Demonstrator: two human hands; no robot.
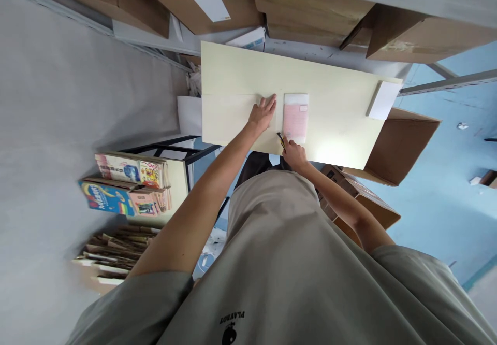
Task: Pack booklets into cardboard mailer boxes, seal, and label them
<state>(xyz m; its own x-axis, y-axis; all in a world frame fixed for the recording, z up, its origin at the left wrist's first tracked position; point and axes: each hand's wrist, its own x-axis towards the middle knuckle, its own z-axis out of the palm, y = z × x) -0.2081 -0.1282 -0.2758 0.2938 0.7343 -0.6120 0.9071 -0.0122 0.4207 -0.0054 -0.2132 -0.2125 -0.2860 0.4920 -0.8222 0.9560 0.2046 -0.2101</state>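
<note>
A pale cream board (337,106) forms the work surface in front of me. My left hand (264,113) lies on it with fingers stretched out and a little apart, next to a faint straight edge on the cream surface. To the right of that hand lies a flat pink-and-white packet (295,114) with a small label near its upper right. My right hand (294,154) is closed around a black-and-yellow utility knife (281,140) at the packet's lower left corner. Whether the blade touches anything, I cannot tell.
A white box (383,100) sits at the board's right end. Cardboard boxes (310,16) line the shelf behind. An open carton (406,151) stands at the right. On the left, a small stand (176,179) holds printed cartons (112,197), with stacked flattened cardboard (116,249) below.
</note>
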